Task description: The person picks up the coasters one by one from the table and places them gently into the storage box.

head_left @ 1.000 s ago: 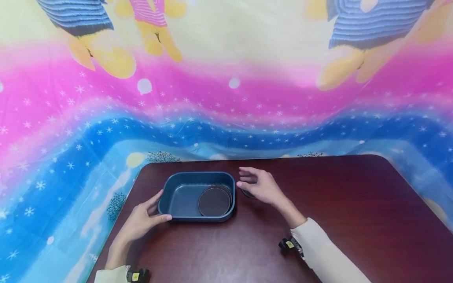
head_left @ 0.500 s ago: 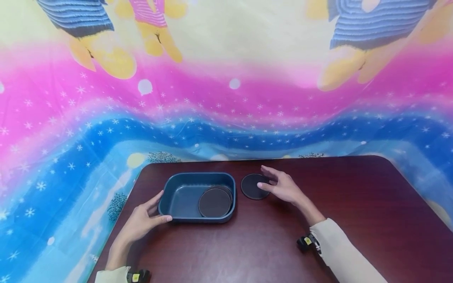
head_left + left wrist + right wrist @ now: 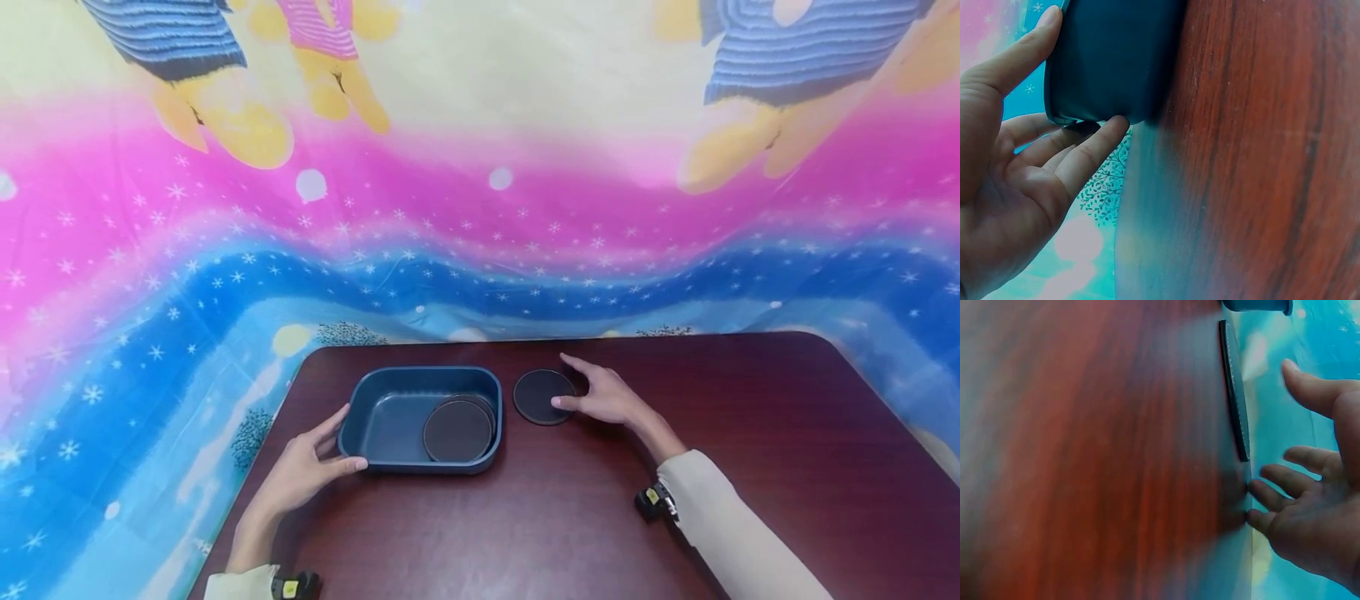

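Observation:
A dark blue rectangular box (image 3: 390,421) with rounded corners stands on the table. My left hand (image 3: 300,471) holds its left end, thumb at the near side and fingers at the left wall; in the left wrist view the hand (image 3: 1029,156) touches the box (image 3: 1113,59) at its corner. Round dark brown coasters (image 3: 457,429) overlap in the box's right part. Another coaster (image 3: 538,397) lies flat on the table just right of the box. Over its right edge hovers my right hand (image 3: 603,396), thumb and fingers spread; the right wrist view shows the coaster (image 3: 1235,394) edge-on.
The dark red-brown wooden table (image 3: 735,417) extends to the right and front. A printed cloth (image 3: 480,225) in pink, blue and cream hangs behind and beside it. Each wrist wears a small black camera (image 3: 652,502).
My right hand has drawn back to the right from beside the box, uncovering the coaster on the table, and lowered slightly. The left hand and the box stay in place.

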`<state>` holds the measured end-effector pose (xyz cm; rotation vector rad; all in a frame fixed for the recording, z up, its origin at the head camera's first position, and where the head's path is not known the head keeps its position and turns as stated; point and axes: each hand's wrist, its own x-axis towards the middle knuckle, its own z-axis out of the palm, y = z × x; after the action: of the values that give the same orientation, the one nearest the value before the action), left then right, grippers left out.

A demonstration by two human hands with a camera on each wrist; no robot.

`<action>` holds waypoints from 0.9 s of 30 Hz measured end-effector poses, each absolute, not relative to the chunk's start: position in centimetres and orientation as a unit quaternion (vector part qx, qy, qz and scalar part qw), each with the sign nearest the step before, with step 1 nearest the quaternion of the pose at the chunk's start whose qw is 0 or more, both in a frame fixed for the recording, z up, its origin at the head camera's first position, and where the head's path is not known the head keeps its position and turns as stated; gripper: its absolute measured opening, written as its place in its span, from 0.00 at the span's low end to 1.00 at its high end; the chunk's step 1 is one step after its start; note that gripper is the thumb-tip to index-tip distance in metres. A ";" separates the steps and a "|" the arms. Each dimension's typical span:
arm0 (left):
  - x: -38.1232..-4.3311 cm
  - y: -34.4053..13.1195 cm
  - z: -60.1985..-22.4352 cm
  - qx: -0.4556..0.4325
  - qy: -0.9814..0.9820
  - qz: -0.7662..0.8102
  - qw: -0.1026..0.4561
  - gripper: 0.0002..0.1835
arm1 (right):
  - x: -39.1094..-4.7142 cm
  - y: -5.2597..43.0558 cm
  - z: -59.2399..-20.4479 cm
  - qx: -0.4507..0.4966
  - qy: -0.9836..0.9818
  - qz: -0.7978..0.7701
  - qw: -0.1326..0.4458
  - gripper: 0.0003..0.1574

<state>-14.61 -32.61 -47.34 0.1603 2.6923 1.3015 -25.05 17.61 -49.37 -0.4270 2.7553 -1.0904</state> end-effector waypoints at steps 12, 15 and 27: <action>-14.6 -32.6 -47.4 0.049 0.896 0.434 0.075 0.53 | -25.5 15.8 -49.5 -0.153 0.930 -0.327 0.071 0.57; -14.6 -32.6 -47.4 0.048 0.896 0.435 0.075 0.53 | -25.4 15.5 -49.6 -0.154 0.930 -0.328 0.061 0.55; -14.7 -32.6 -47.3 0.050 0.895 0.438 0.072 0.52 | -24.8 15.6 -49.1 -0.117 0.913 -0.391 0.002 0.55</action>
<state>-14.69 -32.56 -47.28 0.1516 2.6887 1.3156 -24.82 15.58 -49.10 -0.3674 2.8644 -1.2253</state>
